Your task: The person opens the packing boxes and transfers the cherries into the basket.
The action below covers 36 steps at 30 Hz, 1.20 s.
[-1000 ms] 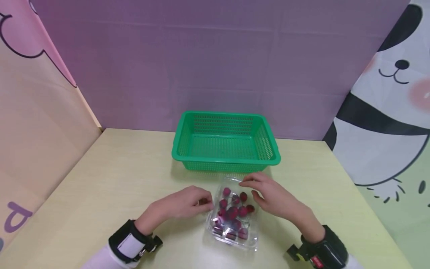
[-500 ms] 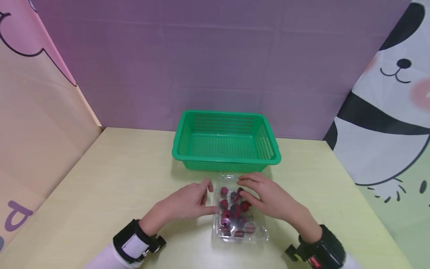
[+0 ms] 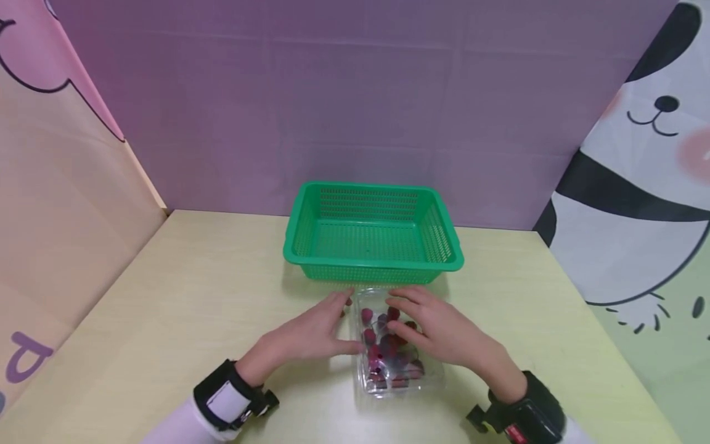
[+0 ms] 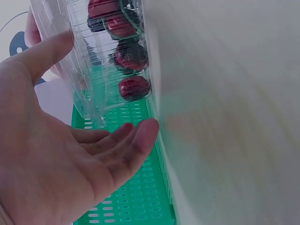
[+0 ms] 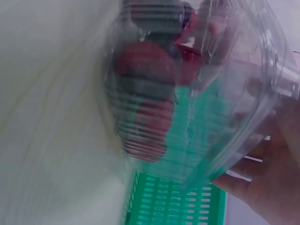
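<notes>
A clear plastic box (image 3: pixel 373 298) stands on the table with several dark red cherries (image 3: pixel 369 337) inside, its lid apparently closed. My left hand (image 3: pixel 312 330) is at its left side, fingers and thumb spread; the left wrist view shows the thumb against the box wall (image 4: pixel 83 101) and the other fingers apart from it. From the right, my right hand (image 3: pixel 446 327) reaches over the box's upper right part, fingers loosely bent. Its fingers hide some cherries, and firm contact with the lid is hard to tell. Cherries (image 5: pixel 146 63) also show through the wall in the right wrist view.
Just behind the box is a green perforated plastic basket (image 3: pixel 355 266), with nothing in it. The pale wooden table (image 3: pixel 238 271) extends to both sides. A purple cloth backdrop (image 3: pixel 360 111) hangs behind, with printed cloths at left and right.
The box has turned from slanted to nearly straight, its near end swinging right. My left hand has spread its fingers and moved slightly right; my right hand has shifted left over the box.
</notes>
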Each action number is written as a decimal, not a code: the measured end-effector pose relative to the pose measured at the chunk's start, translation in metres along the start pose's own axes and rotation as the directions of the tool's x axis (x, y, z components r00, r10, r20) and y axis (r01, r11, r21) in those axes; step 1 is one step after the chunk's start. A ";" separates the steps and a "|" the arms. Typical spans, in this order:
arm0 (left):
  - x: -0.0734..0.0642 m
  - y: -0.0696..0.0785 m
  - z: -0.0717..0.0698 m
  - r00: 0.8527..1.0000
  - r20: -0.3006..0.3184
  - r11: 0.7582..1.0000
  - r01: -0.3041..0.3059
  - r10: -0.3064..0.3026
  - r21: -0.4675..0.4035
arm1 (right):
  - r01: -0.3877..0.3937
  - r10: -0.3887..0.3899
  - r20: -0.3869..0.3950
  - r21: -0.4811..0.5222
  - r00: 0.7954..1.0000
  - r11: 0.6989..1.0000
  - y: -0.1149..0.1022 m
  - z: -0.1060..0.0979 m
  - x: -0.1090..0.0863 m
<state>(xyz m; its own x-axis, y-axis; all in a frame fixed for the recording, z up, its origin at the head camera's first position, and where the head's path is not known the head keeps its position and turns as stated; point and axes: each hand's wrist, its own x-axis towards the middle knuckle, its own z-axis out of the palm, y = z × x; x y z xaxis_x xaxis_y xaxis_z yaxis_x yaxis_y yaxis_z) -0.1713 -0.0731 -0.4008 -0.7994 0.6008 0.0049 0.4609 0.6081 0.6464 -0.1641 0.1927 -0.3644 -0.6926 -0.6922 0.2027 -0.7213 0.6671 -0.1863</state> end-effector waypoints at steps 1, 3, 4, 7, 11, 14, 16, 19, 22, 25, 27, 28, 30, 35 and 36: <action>0.001 0.000 0.000 1.000 0.001 1.000 0.001 -0.001 -0.019 | -0.004 0.004 0.005 -0.002 1.000 1.000 -0.001 0.000 0.000; 0.002 -0.001 0.001 1.000 -0.001 0.999 0.006 -0.006 -0.046 | -0.011 0.011 0.012 -0.008 1.000 1.000 -0.002 0.000 0.000; 0.002 -0.001 0.001 1.000 0.000 0.999 0.012 -0.012 -0.052 | -0.010 0.010 0.015 -0.014 1.000 1.000 -0.003 0.000 0.000; 0.003 0.000 0.001 1.000 0.006 0.997 0.022 -0.021 -0.080 | -0.005 0.006 0.023 -0.037 1.000 0.999 -0.005 0.001 0.000; 0.004 0.003 0.000 1.000 0.007 0.997 -0.002 0.003 -0.081 | 0.007 -0.004 0.049 -0.066 0.999 0.998 -0.011 0.002 -0.001; 0.004 0.004 0.000 1.000 0.002 0.999 -0.030 0.030 -0.032 | 0.007 -0.001 0.084 -0.079 0.996 0.997 -0.015 0.002 -0.002; 0.003 0.004 0.000 0.999 0.003 0.999 -0.039 0.039 0.001 | 0.007 0.002 0.108 -0.084 0.994 0.996 -0.018 0.003 -0.004; 0.003 0.004 0.001 0.999 0.006 0.998 -0.049 0.049 0.025 | 0.007 0.005 0.130 -0.094 0.992 0.996 -0.023 0.003 -0.006; 0.002 0.004 0.002 0.998 0.000 0.998 -0.057 0.057 0.038 | 0.021 -0.005 0.131 -0.117 0.991 0.993 -0.031 0.003 -0.007; 0.002 0.004 0.003 0.997 -0.014 0.996 -0.077 0.078 0.041 | 0.012 0.005 0.122 -0.141 0.993 0.990 -0.041 0.004 -0.008; 0.003 0.004 0.004 0.996 -0.024 0.995 -0.087 0.088 0.044 | -0.014 0.034 0.128 -0.151 0.991 0.988 -0.049 0.004 -0.009; 0.003 0.004 0.004 0.996 -0.027 0.995 -0.088 0.089 0.043 | -0.028 0.048 0.133 -0.153 0.990 0.988 -0.053 0.005 -0.010; 0.003 0.004 0.005 0.995 -0.033 0.995 -0.090 0.091 0.044 | -0.038 0.062 0.134 -0.173 0.989 0.984 -0.060 0.006 -0.013; 0.004 0.005 0.005 0.993 -0.054 0.993 -0.097 0.100 0.064 | 0.013 0.011 0.110 -0.218 0.994 0.976 -0.069 0.009 -0.017; 0.004 0.006 0.005 0.993 -0.059 0.993 -0.096 0.100 0.067 | 0.022 0.003 0.112 -0.222 0.994 0.975 -0.070 0.010 -0.018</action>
<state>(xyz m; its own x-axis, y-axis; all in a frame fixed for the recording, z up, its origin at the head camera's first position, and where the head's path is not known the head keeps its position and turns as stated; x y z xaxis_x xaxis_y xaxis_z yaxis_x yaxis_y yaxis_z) -0.1698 -0.0651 -0.4006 -0.7706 0.6270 0.1140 0.5601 0.5810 0.5905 -0.1013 0.1554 -0.3642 -0.6914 -0.7164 0.0936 -0.7167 0.6964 0.0358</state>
